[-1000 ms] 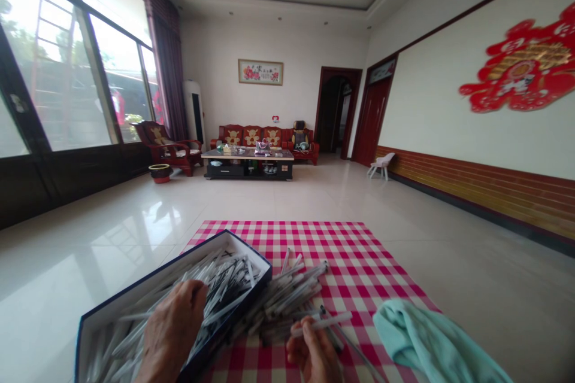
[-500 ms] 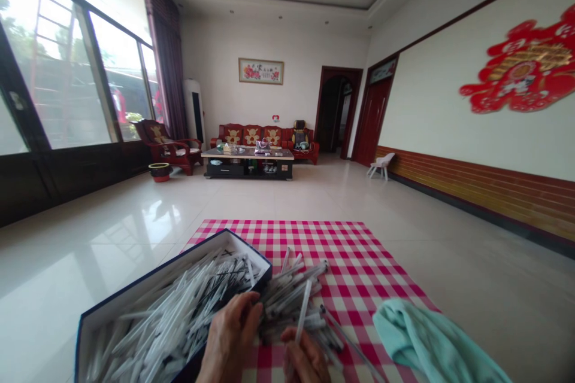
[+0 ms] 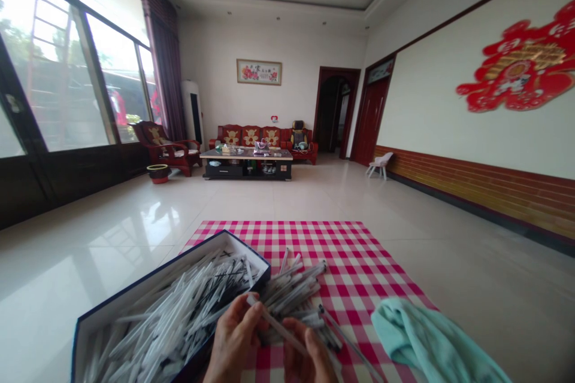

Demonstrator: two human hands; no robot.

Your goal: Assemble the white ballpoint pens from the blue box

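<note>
**While left hand (image 3: pixel 233 341) and right hand (image 3: pixel 308 356) share one clear plastic tube (image 3: pixel 278 326), the rest lies loose**

Step in hand looks like close handling of that single tube, not picking from the piles. Grip: fingers of both hands closed on it, left near the upper end, right further down. Tube sits slanted just above the loose heap (image 3: pixel 291 293), close to the near wall of the white box (image 3: pixel 148 278) and outside it.

Next move calls for one hand letting go or shifting before the tube can be set anywhere; clearance is tight against the box wall and heap.

Counts:
- hands: 2
- held tube: 1
- box: 1, packed with a tube mass (image 3: pixel 179 311), too many to count
- loose heap: 1, also uncountable, roughly dozens
- lone tube (image 3: pixel 348 341): 1, lying right of the heap
- pink-checked cloth (image 3: pixel 359 263): 1, under the heap and a corner of the box
- pale turquoise towel (image 3: pixel 426 335): 1, at right
</note>
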